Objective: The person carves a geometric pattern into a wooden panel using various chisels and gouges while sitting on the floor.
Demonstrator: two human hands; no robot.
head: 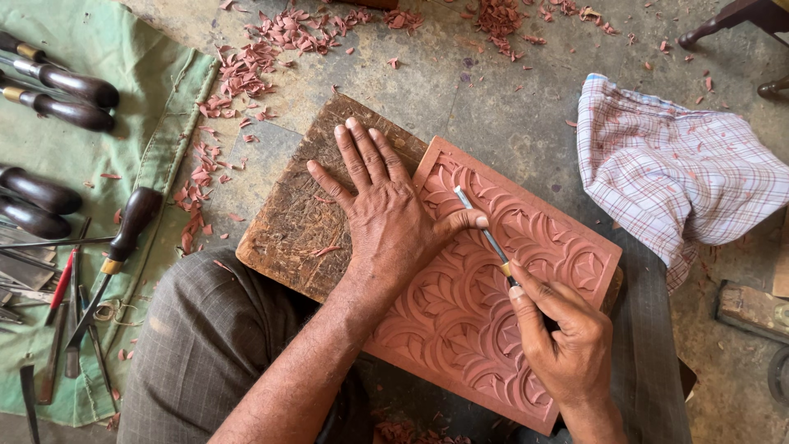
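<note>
A reddish wooden panel (534, 247) carved with leaf patterns lies tilted on a rough, dark backing board (304, 222). My left hand (382, 205) lies flat, fingers spread, across the board and the panel's left edge, with its thumb against the blade of a slim chisel (485, 234). My right hand (563, 337) grips the chisel's handle at the lower right. The blade tip rests on the carving near the panel's upper left.
A green cloth (107, 164) at left holds several dark-handled chisels (123, 247) and metal tools. Reddish wood shavings (246, 66) litter the concrete floor. A checked cloth (674, 164) lies at right, a wood block (752, 308) beyond it. My knee (205, 345) is below the board.
</note>
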